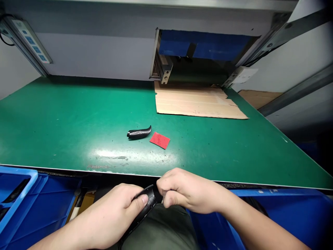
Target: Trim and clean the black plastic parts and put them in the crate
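My left hand (pixel 117 211) is closed around a long, curved black plastic shell (pixel 145 208), with its thumb pressed on the hollow inner side. The shell is tilted, its upper end up and to the right over my lap, below the table edge. At that upper end my right hand (pixel 184 191) is closed with fingers curled. A dark bit shows between the shell's end and these fingers; what they pinch is mostly hidden. Beyond both hands, a black ribbed, curved handle-like piece (pixel 139 133) lies on the green table (pixel 78 121), beside a small red card (pixel 160 140).
Flat cardboard (pixel 197 102) lies under a wall opening with a blue flap (pixel 205 45) and a dark roller or belt. Blue bins (pixel 54 211) stand below the table at left, another blue bin (pixel 288 208) at right. A power strip (pixel 32 41) is fixed at back left.
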Demonstrator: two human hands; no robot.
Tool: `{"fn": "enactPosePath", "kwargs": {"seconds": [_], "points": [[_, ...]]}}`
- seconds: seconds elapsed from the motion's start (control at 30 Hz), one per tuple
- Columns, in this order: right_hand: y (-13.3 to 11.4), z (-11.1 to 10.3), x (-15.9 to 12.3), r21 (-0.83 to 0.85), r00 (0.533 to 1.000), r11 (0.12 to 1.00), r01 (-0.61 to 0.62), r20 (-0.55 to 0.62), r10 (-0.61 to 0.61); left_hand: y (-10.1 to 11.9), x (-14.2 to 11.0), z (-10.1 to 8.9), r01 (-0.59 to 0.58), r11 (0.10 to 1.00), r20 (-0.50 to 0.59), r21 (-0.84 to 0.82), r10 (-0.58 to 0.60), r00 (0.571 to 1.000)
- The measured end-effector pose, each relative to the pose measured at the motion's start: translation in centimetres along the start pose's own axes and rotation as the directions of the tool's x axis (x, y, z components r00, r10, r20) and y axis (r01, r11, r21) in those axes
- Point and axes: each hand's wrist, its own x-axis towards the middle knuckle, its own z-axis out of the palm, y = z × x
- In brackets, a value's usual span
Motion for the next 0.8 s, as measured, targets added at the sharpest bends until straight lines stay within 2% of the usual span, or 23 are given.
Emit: {"fn": "enactPosePath", "kwargs": {"seconds": [0.03, 0.1, 0.17, 0.23, 0.37, 0.47, 0.67, 0.8], "points": [[-0.1, -0.3, -0.2, 0.022, 0.999, 1.0, -0.003, -0.048, 0.004, 0.0, 0.1, 0.0, -0.008, 0.999, -0.005, -0.047, 0.008, 1.0], [-0.3, -0.1, -0.3, -0.042, 0.981, 0.999, -0.031, -0.194, 0.022, -0.2, 0.3, 0.3, -0.007, 0.985, -0.022, -0.173, 0.003, 1.0], [-0.2, 0.7, -0.2, -0.197, 0.944, 0.975, -0.099, -0.329, 0.03, -0.6, 0.5, 0.7, 0.006, 0.959, -0.062, -0.284, -0.025, 0.998], [0.1, 1.8, 0.0, -0.349, 0.921, 0.922, -0.169, -0.388, 0.023, -1.0, 0.6, 1.1, 0.043, 0.936, -0.089, -0.35, -0.079, 0.993], [0.5, 3.2, 0.6, -0.545, 0.91, 0.798, -0.255, -0.414, 0.009, -1.0, 0.7, 1.5, 0.144, 0.884, -0.091, -0.444, -0.205, 0.975], [0.6, 3.2, 0.9, -0.61, 0.9, 0.732, -0.303, -0.436, 0.01, -0.6, 0.8, 1.6, 0.103, 0.841, -0.151, -0.532, -0.213, 0.965], [0.3, 3.5, 0.9, -0.657, 0.896, 0.667, -0.353, -0.442, 0.038, -0.3, 1.1, 2.0, 0.037, 0.781, -0.25, -0.623, -0.244, 0.937], [0.1, 3.7, 0.9, -0.663, 0.904, 0.651, -0.368, -0.419, 0.084, 0.1, 1.2, 2.3, 0.028, 0.798, -0.289, -0.602, -0.251, 0.924]]}}
